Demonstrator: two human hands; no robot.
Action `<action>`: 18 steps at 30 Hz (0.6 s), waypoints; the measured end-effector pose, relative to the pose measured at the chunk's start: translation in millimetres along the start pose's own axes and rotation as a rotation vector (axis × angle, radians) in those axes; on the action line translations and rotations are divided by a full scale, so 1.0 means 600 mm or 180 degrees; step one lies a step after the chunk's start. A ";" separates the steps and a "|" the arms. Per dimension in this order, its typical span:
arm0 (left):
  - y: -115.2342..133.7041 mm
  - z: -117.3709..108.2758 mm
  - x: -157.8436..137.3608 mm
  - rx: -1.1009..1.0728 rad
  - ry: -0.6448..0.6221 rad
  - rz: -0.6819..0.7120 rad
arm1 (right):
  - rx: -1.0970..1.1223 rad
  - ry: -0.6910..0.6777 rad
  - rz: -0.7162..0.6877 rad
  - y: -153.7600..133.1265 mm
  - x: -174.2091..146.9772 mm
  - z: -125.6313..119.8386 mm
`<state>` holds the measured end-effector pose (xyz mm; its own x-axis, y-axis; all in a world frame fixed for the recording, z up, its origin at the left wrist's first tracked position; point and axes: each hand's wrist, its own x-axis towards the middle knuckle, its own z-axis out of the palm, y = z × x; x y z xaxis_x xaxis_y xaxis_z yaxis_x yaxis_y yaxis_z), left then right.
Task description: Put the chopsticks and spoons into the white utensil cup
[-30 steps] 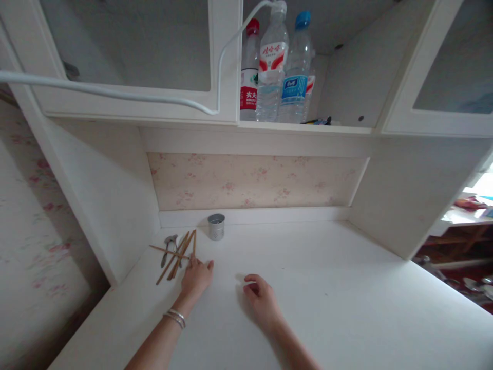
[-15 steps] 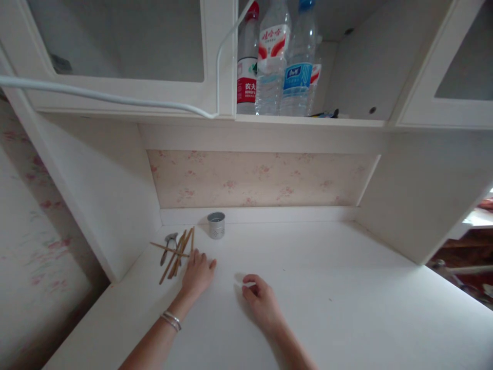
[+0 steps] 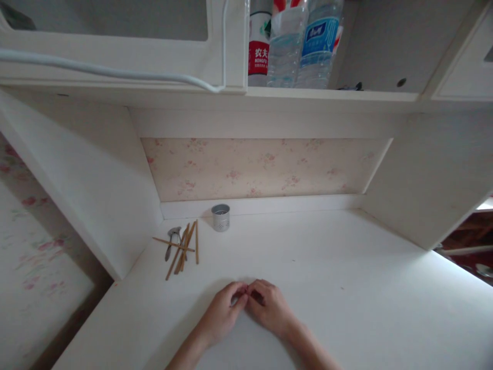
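Over the front middle of the white tabletop, my left hand and my right hand meet at the fingertips. Thumb and fingers are pinched together on each; whatever may be between them is too small or hidden to name. Further back on the left lies a loose, crossed pile of several wooden chopsticks, with one chopstick lying apart at its right side. Metal spoons lie partly under the pile. Just right of these, a grey perforated utensil cup stands upright near the back edge.
An open cupboard overhead holds several plastic bottles. A white cable hangs across the cabinet front. Side panels close in the tabletop on left and right, and floral wallpaper lines the back.
My left hand has left the chopsticks and moved right and nearer me, meeting my right hand, which stays about where it was. The camera view has tipped slightly downward.
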<state>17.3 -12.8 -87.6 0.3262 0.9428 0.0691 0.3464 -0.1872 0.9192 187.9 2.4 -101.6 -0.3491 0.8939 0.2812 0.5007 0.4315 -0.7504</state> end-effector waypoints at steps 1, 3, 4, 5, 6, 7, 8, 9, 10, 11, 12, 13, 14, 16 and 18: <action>-0.002 -0.003 0.002 -0.0008 -0.0002 -0.0011 | -0.0041 -0.0026 -0.0009 -0.002 0.000 0.000; -0.005 -0.006 0.004 -0.0029 0.0035 -0.0033 | -0.0093 -0.0066 -0.0037 -0.004 -0.001 -0.002; -0.006 -0.005 0.005 -0.0033 0.0064 -0.0044 | -0.0114 -0.0080 -0.0054 -0.005 -0.001 -0.002; -0.007 -0.005 0.004 -0.0024 0.0087 -0.0052 | -0.0134 -0.0083 -0.0063 -0.006 -0.001 -0.002; -0.008 -0.003 0.004 -0.0005 0.0101 -0.0054 | -0.0148 -0.0091 -0.0063 -0.007 -0.001 -0.002; -0.008 -0.002 0.003 0.0015 0.0106 -0.0057 | -0.0159 -0.0104 -0.0054 -0.007 -0.001 -0.002; -0.009 -0.001 0.002 0.0026 0.0109 -0.0062 | -0.0164 -0.0122 -0.0040 -0.007 -0.001 -0.002; -0.009 0.000 0.002 0.0025 0.0112 -0.0071 | -0.0161 -0.0131 -0.0025 -0.006 -0.001 -0.002; -0.010 0.001 0.001 0.0018 0.0109 -0.0077 | -0.0154 -0.0129 -0.0018 -0.006 -0.001 -0.001; -0.011 0.001 0.002 0.0010 0.0105 -0.0078 | -0.0148 -0.0127 -0.0025 -0.006 -0.001 -0.001; -0.012 0.001 0.002 0.0006 0.0106 -0.0075 | -0.0145 -0.0118 -0.0039 -0.006 -0.001 -0.001; -0.014 0.001 0.002 0.0008 0.0114 -0.0067 | -0.0147 -0.0108 -0.0051 -0.006 -0.001 -0.001; -0.015 0.001 0.002 0.0012 0.0122 -0.0057 | -0.0154 -0.0104 -0.0058 -0.005 -0.001 -0.001; -0.016 0.001 0.003 0.0009 0.0133 -0.0029 | -0.0174 -0.0118 -0.0058 -0.004 -0.001 0.000; -0.015 0.001 0.002 -0.0008 0.0137 -0.0009 | -0.0169 -0.0120 -0.0063 -0.003 -0.001 0.000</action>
<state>14.9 -10.1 -95.9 0.2870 0.9543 0.0832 0.3449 -0.1840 0.9204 187.1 1.1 -100.6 -0.3882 0.8805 0.2721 0.5345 0.4557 -0.7118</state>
